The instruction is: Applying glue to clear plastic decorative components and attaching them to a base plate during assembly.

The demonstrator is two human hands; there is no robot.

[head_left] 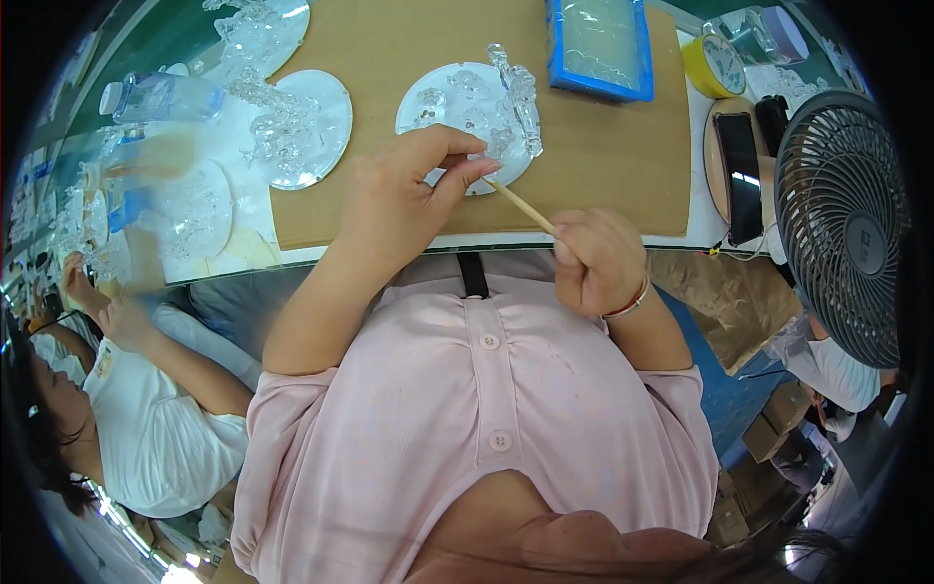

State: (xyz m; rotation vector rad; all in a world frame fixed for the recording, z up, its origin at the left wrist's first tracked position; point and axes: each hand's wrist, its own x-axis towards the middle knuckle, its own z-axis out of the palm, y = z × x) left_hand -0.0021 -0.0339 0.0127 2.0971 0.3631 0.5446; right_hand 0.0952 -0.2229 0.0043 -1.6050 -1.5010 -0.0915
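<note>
My left hand (409, 190) pinches a small clear glass piece between thumb and fingertips, just over the near rim of a round mirror base (416, 105) that carries several clear crystal figurines (516, 97). My right hand (598, 261) is closed around a thin wooden stick (520, 202), whose tip touches the piece at my left fingertips. Both hands hover above the near edge of a brown cardboard mat (603, 165).
A second round base with crystal figures (292, 131) lies to the left, more glassware beyond it. A blue tray (598, 49) sits behind. At the right are a yellow tape roll (715, 66), a phone (741, 175) and a fan (842, 224). A person in white (146, 409) sits at left.
</note>
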